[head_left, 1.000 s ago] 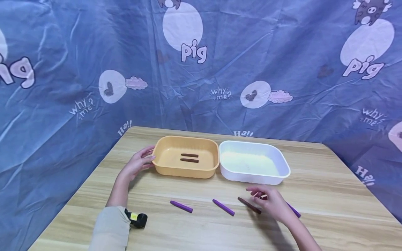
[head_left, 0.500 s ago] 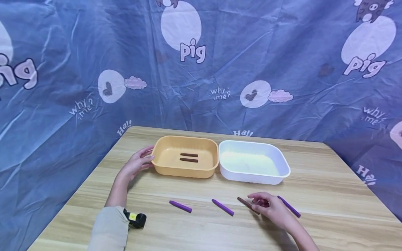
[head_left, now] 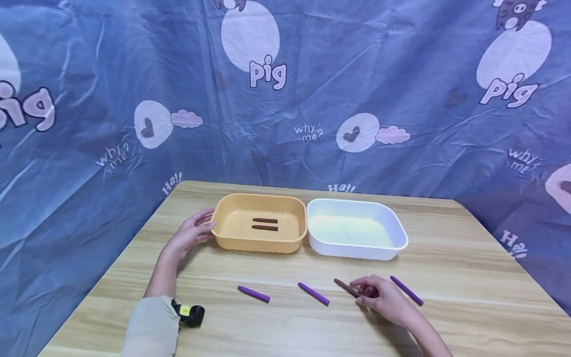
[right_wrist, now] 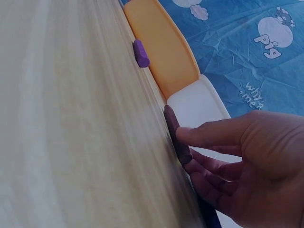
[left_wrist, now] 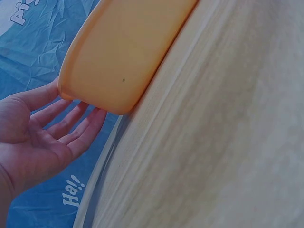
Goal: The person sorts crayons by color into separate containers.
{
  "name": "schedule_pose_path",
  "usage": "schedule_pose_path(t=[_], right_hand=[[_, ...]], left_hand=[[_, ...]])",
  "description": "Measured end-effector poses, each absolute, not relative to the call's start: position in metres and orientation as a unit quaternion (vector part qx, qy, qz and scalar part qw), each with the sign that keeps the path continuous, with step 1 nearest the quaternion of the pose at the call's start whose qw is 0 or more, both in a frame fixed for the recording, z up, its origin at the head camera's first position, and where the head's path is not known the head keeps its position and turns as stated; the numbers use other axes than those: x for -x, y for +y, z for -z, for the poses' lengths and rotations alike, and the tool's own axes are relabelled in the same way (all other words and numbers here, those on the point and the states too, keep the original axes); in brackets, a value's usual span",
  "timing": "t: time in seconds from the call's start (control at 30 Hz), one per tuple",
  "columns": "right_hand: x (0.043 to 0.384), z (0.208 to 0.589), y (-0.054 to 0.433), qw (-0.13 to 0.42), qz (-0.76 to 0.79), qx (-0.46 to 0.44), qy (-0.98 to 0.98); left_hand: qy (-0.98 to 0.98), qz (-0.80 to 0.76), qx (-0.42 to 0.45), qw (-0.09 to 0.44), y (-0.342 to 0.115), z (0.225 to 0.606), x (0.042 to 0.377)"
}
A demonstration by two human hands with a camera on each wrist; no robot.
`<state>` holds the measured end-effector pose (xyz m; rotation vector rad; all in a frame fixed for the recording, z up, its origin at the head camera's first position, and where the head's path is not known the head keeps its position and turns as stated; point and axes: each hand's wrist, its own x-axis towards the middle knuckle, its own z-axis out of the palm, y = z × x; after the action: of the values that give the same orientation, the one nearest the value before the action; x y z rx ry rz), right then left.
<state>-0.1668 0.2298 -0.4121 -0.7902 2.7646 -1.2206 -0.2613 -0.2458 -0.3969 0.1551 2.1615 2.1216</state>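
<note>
In the head view my right hand (head_left: 387,301) pinches a brown crayon (head_left: 343,286) between thumb and fingers, low over the table. The right wrist view shows the thumb on the side of that brown crayon (right_wrist: 172,124), near its blunt end. My left hand (head_left: 189,234) touches the left end of an orange basin (head_left: 256,245), in which two brown crayons (head_left: 265,220) lie side by side. Seen from the left wrist, relaxed fingers (left_wrist: 84,128) rest against the outside of the orange basin (left_wrist: 121,52), thumb at its rim.
A white basin (head_left: 357,251) stands right beside the orange one. On the wooden table (head_left: 250,327) lie a purple crayon (head_left: 253,294) at left, another purple crayon (head_left: 314,294) in the middle and a third purple crayon (head_left: 407,290) right of my right hand. A blue printed cloth (head_left: 250,148) hangs behind.
My right hand has come down onto the brown crayon and now pinches it. My left hand stays at the orange basin. The view has shifted slightly.
</note>
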Motion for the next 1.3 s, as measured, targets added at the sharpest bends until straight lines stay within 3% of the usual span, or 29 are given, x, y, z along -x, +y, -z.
schedule_pose_path(t=[0.6,1.0,1.3], right_hand=[[0.161,0.410,0.222,-0.028,0.374,0.243,0.894],[0.174,0.381,0.220,-0.011,0.412,0.252,0.875],[0.184,0.364,0.215,-0.045,0.382,0.276,0.881]], left_hand=[[0.716,-0.694,-0.047,0.060,-0.247,0.394,0.261],[0.710,-0.700,-0.050,0.057,-0.247,0.393,0.264],[0.707,-0.703,-0.047,0.060,-0.245,0.395,0.263]])
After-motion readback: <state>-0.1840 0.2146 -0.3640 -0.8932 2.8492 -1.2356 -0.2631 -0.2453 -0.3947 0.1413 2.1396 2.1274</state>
